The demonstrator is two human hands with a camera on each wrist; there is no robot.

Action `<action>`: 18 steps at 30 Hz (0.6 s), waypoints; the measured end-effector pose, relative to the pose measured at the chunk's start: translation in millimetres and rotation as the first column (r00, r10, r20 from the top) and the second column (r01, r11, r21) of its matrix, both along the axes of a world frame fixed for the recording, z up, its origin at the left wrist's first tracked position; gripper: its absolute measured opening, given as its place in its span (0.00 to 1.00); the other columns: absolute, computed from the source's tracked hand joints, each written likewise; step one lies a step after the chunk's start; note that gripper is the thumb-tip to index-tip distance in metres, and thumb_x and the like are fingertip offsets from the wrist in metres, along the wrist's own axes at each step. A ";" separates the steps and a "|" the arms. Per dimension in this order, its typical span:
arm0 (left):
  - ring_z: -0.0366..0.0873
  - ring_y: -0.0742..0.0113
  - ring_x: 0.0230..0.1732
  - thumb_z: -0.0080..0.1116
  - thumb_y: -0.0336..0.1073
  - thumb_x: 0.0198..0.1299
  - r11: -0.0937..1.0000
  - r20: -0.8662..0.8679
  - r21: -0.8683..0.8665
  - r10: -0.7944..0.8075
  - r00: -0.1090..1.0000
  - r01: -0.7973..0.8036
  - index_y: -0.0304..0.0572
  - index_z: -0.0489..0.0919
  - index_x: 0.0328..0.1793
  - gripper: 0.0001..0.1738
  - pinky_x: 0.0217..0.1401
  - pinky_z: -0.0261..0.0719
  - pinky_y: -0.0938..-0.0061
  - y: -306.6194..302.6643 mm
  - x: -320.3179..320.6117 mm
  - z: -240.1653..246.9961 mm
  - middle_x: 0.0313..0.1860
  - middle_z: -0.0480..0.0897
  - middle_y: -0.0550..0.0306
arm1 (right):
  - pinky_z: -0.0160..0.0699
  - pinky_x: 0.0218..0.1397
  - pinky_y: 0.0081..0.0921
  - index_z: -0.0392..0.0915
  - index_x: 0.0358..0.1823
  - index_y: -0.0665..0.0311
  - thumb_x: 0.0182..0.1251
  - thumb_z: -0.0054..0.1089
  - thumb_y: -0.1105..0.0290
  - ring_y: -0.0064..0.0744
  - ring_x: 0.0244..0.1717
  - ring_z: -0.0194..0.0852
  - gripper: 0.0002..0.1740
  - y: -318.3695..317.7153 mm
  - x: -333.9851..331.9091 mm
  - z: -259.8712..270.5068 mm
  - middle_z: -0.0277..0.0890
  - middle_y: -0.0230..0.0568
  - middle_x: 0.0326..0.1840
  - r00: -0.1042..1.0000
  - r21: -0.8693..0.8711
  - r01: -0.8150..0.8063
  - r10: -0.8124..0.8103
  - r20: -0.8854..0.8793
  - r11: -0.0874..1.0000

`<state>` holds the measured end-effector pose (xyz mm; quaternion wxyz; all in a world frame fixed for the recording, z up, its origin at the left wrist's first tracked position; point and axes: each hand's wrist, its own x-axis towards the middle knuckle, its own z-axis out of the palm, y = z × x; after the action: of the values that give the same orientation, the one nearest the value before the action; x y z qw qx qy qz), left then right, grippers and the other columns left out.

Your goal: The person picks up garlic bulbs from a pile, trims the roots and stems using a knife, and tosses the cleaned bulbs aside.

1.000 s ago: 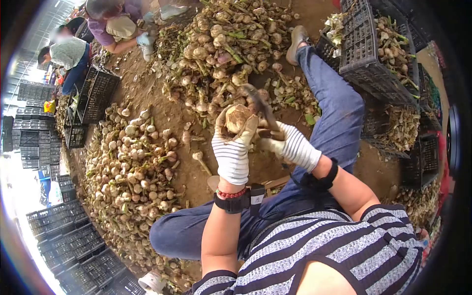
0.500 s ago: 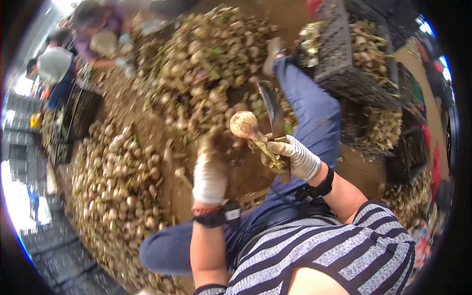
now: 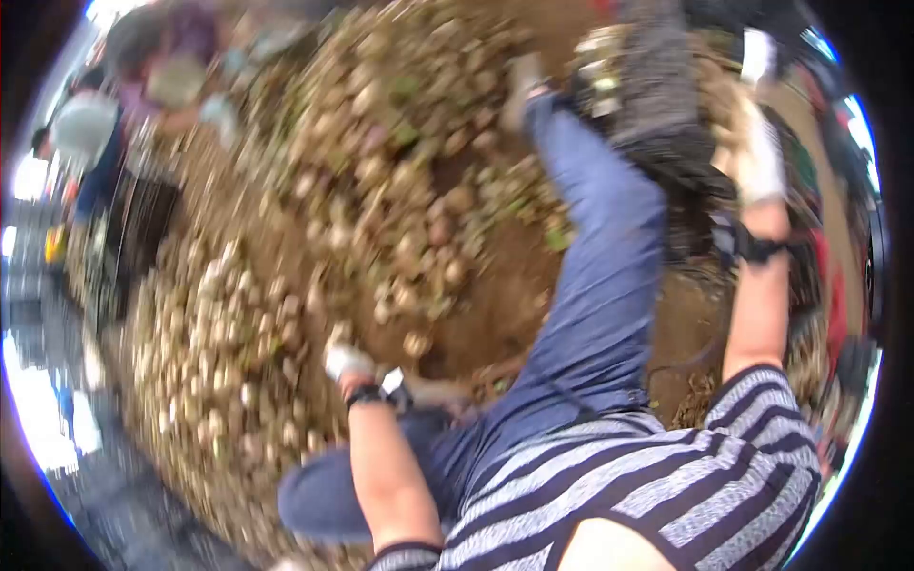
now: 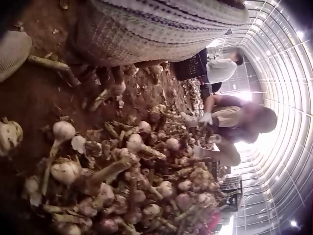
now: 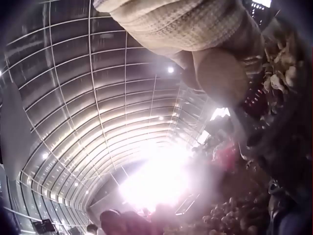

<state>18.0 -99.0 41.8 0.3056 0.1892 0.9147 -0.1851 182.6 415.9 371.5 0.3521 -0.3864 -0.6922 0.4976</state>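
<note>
My left hand, in a striped white glove, is low at the near edge of the garlic pile. In the left wrist view its glove fills the top, and its dirty fingertips, partly hidden, are right by garlic with stems. I cannot tell whether they grip one. My gloved right hand is stretched out over the crate of garlic at the right. The right wrist view shows its curled glove with a round, handle-like end of the knife sticking out; the blade is blurred.
A larger garlic heap lies ahead, beside my outstretched leg. One loose bulb is on the soil near my left hand. Other people sit at the upper left, close to a dark crate.
My right hand has swung right from my lap to the crate; the stemmed garlic bulb it held with the knife no longer shows. My left hand has moved down and left towards the pile.
</note>
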 end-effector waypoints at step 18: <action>0.78 0.53 0.49 0.74 0.42 0.40 -0.025 0.448 0.638 0.824 0.346 -0.769 0.37 0.69 0.56 0.38 0.52 0.77 0.65 -0.9 -49.4 -97.5 0.49 0.79 0.46 | 0.50 0.13 0.13 0.73 0.32 0.60 0.65 0.61 0.58 0.10 0.11 0.52 0.13 -231.6 -51.9 -154.2 0.65 0.22 0.15 0.810 -0.707 -0.236 0.537 0.236 0.666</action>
<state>-31.4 -99.9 -55.7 0.2081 -0.2645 0.8357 0.4340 130.8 184.3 217.4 -0.0808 -0.4214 -0.6029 0.6726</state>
